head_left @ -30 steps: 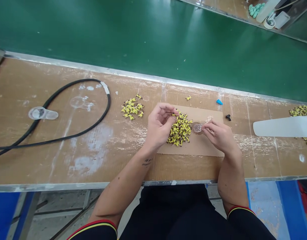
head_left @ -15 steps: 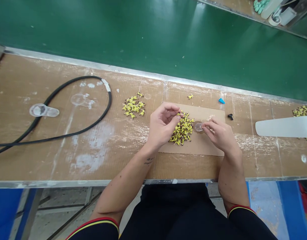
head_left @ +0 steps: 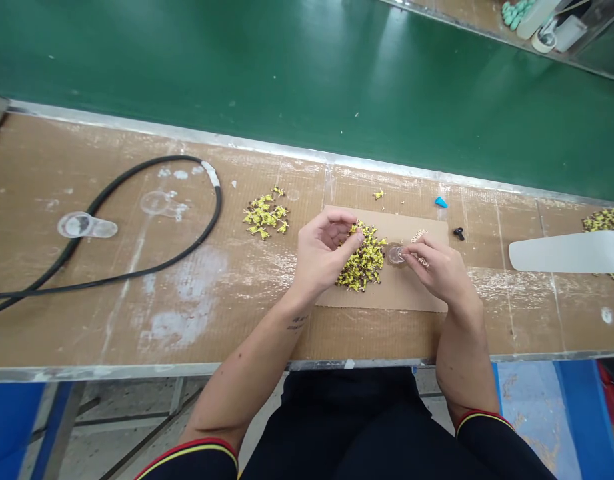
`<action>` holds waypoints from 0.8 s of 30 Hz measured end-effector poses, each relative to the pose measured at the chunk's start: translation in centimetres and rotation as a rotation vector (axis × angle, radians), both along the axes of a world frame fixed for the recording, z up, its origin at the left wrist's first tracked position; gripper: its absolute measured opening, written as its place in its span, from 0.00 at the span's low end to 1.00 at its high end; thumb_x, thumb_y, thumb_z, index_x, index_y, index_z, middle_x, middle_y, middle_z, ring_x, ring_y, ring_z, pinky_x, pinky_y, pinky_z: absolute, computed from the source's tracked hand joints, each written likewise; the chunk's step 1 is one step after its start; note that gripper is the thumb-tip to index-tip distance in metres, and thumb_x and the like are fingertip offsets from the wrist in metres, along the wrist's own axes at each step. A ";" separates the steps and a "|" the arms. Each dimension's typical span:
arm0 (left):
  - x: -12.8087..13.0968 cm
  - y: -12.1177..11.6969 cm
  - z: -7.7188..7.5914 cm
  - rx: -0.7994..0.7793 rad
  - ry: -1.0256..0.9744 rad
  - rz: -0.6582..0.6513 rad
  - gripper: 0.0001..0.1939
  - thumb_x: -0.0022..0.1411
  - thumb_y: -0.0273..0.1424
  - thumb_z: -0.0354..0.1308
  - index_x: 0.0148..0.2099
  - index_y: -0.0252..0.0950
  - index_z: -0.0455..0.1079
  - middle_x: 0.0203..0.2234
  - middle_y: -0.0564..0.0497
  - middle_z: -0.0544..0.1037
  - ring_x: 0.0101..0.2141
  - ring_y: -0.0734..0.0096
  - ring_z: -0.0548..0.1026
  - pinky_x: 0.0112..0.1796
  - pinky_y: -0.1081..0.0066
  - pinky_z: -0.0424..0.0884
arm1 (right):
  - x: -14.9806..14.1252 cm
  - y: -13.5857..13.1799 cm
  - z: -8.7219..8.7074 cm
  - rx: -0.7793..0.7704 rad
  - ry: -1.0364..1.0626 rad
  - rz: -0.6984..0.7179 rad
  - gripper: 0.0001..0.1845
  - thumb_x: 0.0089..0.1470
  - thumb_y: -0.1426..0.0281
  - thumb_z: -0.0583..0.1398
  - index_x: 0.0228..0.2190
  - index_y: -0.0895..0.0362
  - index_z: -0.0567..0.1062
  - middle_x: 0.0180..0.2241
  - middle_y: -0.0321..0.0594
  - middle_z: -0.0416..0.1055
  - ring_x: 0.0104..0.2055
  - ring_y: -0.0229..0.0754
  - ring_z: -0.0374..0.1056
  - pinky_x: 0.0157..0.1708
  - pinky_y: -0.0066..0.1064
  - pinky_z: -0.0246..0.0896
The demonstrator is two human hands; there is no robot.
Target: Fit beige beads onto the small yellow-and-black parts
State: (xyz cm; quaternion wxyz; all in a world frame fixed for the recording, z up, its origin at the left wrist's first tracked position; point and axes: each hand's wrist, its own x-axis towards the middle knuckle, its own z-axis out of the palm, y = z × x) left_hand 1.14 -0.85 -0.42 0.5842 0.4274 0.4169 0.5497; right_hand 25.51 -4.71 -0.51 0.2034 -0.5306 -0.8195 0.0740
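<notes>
My left hand (head_left: 324, 250) is at the left edge of a pile of small yellow and dark brown figures (head_left: 364, 263). Its fingers curl towards the thumb; whatever sits at the fingertips is too small to make out against the pile. My right hand (head_left: 437, 267) has thumb and forefinger pinched together at the rim of a small clear round dish (head_left: 395, 254). What the pinch holds is too small to name. Tiny pale pieces (head_left: 419, 235) lie scattered just behind the right fingers. Pile, dish and pale pieces rest on a flat cardboard sheet (head_left: 387, 301).
Left of the sheet lies a smaller group of yellow figures (head_left: 265, 215). Farther left are a looped black cable (head_left: 151, 270) and a clear plastic scoop-like piece (head_left: 87, 225). A blue cone-shaped piece (head_left: 441, 202), a black fitting (head_left: 459, 233) and a white strip (head_left: 561, 252) lie right.
Both hands stay almost in place over the sheet, with the left fingers shifting slightly. The whole view has moved a little.
</notes>
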 end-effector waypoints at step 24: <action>2.1 -2.7 0.5 -0.089 -0.168 -0.322 0.13 0.57 0.38 0.74 0.40 0.36 0.80 0.37 0.46 0.86 0.36 0.65 0.85 0.42 0.66 0.84 | -3.5 -1.5 1.2 0.058 0.706 -0.072 0.04 0.64 0.66 0.62 0.35 0.51 0.75 0.31 0.38 0.70 0.31 0.42 0.66 0.28 0.35 0.65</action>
